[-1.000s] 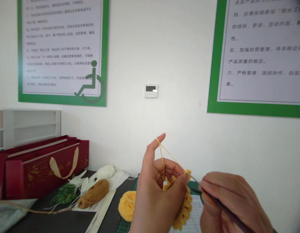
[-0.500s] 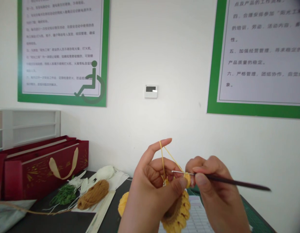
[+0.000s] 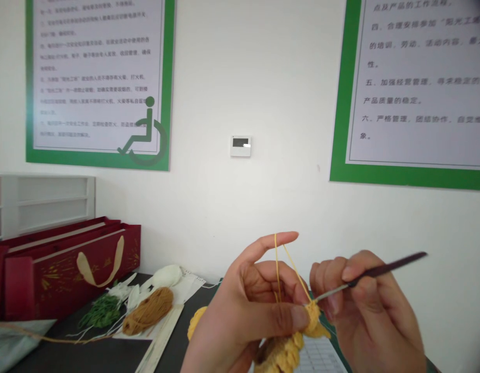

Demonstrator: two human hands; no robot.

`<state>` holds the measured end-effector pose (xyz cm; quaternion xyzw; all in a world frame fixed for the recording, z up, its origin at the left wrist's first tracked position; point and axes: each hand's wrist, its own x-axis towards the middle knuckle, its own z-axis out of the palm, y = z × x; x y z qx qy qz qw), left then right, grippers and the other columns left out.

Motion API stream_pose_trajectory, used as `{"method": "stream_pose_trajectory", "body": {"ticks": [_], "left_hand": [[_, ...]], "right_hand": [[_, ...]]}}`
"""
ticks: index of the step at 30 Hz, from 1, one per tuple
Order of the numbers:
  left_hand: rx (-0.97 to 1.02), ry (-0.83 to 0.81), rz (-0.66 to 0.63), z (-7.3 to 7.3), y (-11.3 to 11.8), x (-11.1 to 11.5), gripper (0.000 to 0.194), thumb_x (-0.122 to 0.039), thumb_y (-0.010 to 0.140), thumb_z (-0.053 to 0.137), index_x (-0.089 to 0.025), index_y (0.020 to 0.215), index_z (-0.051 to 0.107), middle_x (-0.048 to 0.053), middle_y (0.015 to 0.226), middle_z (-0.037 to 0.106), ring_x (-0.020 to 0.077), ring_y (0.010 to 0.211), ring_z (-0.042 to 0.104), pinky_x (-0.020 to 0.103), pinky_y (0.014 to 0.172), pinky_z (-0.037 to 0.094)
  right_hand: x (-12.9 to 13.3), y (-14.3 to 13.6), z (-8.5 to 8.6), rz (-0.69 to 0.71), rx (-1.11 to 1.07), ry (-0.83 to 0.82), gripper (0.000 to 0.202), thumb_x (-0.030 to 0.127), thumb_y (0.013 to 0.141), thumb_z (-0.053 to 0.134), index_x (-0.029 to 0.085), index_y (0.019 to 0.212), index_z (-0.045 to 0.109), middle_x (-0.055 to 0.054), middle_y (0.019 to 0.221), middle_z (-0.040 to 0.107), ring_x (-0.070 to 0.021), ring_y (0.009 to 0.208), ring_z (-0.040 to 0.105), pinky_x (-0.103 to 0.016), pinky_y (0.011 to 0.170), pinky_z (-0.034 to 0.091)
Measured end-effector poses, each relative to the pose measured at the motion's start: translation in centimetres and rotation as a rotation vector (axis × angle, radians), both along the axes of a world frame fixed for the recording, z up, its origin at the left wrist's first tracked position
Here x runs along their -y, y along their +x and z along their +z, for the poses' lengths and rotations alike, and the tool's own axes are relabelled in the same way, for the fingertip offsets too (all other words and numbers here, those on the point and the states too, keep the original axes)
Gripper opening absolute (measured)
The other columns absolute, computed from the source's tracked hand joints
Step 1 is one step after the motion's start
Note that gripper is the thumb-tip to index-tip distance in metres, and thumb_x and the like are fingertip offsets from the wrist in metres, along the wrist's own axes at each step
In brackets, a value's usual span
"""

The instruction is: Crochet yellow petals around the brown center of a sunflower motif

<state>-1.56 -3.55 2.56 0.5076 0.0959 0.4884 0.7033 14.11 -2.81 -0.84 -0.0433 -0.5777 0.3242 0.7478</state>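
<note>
My left hand [image 3: 251, 295] pinches a yellow crocheted piece [image 3: 281, 355] between thumb and fingers, near its upper edge. Its index finger is raised, with a strand of yellow yarn [image 3: 276, 264] looped over it and running down to the stitches. In my right hand [image 3: 376, 305] is a crochet hook [image 3: 387, 267] with a dark handle and a metal shaft. The shaft points down to the left and meets the yellow stitches beside my left thumb; the hook's tip is hidden there. Part of a yellow yarn ball [image 3: 196, 321] shows behind my left wrist.
Red gift bags [image 3: 72, 269] stand at the left before a white plastic rack [image 3: 49, 204]. Brown yarn [image 3: 149, 311], green yarn [image 3: 102, 311] and white yarn [image 3: 167, 276] lie on the dark table [image 3: 108, 355]. A gridded sheet [image 3: 320, 357] lies beneath my hands.
Both hands have shifted right. The hook has swung from nearly level, tip leftward, to slanting with its handle end raised. The crocheted piece has moved and turned with my left hand.
</note>
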Motion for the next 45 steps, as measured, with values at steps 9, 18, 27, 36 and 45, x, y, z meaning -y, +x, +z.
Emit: {"method": "stream_pose_trajectory", "body": {"ticks": [9,18,27,36,45], "left_hand": [[-0.053,0.085,0.255,-0.1,1.2,0.1,0.067,-0.017,0.066,0.097,-0.026,0.128,0.072,-0.001,0.076,0.068,0.0122,0.072,0.058,0.027,0.070,0.045],[-0.028,0.193,0.267,-1.0,1.5,-0.2,0.096,-0.029,0.063,0.099,-0.027,0.147,0.055,0.008,0.103,0.073,0.0274,0.102,0.065,0.040,0.091,0.048],[-0.065,0.085,0.447,-0.1,2.6,0.0,0.066,-0.010,0.071,0.088,-0.017,0.131,0.063,0.000,0.080,0.074,0.0118,0.060,0.059,0.025,0.055,0.047],[-0.100,0.097,0.551,-0.1,1.9,0.0,0.075,-0.015,0.066,0.093,-0.014,0.135,0.063,-0.003,0.066,0.067,0.0105,0.052,0.055,0.021,0.050,0.045],[-0.096,0.095,0.564,0.0,2.1,1.2,0.094,-0.015,0.068,0.093,-0.033,0.151,0.052,-0.006,0.068,0.068,0.0108,0.054,0.056,0.023,0.054,0.046]], "right_hand": [[-0.8,-0.3,-0.4,-0.128,0.127,-0.072,0.011,0.035,0.099,0.064,0.027,0.092,0.068,-0.001,0.091,0.066,-0.0132,0.081,0.064,-0.026,0.073,0.055],[-1.7,-0.8,-1.3,-0.632,0.021,-0.037,0.005,0.028,0.096,0.068,0.025,0.099,0.071,-0.003,0.093,0.074,-0.0158,0.082,0.074,-0.025,0.067,0.061],[-1.9,-1.5,-1.1,-0.640,-0.105,0.039,0.003,0.025,0.096,0.069,0.025,0.096,0.072,-0.001,0.090,0.072,-0.0132,0.083,0.070,-0.023,0.071,0.058],[-2.2,-1.2,-0.6,-0.244,-0.067,-0.035,0.011,0.034,0.097,0.068,0.024,0.092,0.069,0.000,0.083,0.067,-0.0100,0.062,0.057,-0.022,0.058,0.051],[-1.7,0.9,-1.1,-0.617,0.201,0.295,0.022,0.013,0.093,0.067,0.029,0.107,0.075,-0.003,0.093,0.075,-0.0186,0.087,0.071,-0.032,0.071,0.059]]}}
